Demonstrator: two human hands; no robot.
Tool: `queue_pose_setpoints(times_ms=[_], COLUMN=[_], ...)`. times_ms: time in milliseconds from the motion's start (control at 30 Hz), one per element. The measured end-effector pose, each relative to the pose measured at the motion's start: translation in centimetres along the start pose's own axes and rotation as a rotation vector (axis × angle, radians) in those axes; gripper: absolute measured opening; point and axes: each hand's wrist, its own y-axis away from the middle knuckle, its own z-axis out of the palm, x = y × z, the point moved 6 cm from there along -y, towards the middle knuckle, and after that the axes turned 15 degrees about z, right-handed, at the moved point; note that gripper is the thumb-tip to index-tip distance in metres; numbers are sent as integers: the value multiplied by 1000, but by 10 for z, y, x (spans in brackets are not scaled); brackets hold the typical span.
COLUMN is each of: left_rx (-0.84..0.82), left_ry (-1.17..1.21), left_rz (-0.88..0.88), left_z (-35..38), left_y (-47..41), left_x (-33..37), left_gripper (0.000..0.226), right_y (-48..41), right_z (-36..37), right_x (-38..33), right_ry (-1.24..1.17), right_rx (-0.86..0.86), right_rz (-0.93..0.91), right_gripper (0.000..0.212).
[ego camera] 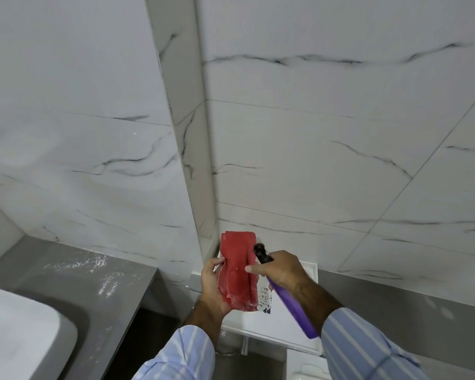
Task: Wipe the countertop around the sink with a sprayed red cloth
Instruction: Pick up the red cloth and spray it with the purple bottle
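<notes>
Head view: the red cloth (237, 272) was held folded in the left hand (213, 286), clear of the countertop (115, 297), while a purple spray bottle (291, 305) was gripped in the right hand (281, 270) with its nozzle at the cloth. Spraying was judged under way; white residue (93, 266) remained unwiped beside the sink (17, 333)

Both my arms wear a light-blue long-sleeved shirt w/ white vertical stripes, soft woven fabric. Left sleeve (181, 357) ends just past the wrist, forearm bare above it; right sleeve (368, 349) same cut, cuff approx. mid-forearm, slightly creased.
</notes>
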Motion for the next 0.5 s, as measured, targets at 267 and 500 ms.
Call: queue_pose_setpoints(times_ms=[267, 500], left_rx=[-30, 8], left_ry=[27, -8], left_rz=[-65, -61], left_z=[-12, -28], left_y=[7, 13], left_x=[3, 11], left_gripper=[71, 73], right_y=[-27, -53], right_z=[-1, 12], right_x=[21, 48], right_ry=[-403, -452], right_rx=[115, 159], right_rz=[-145, -164], right_gripper=[9, 16])
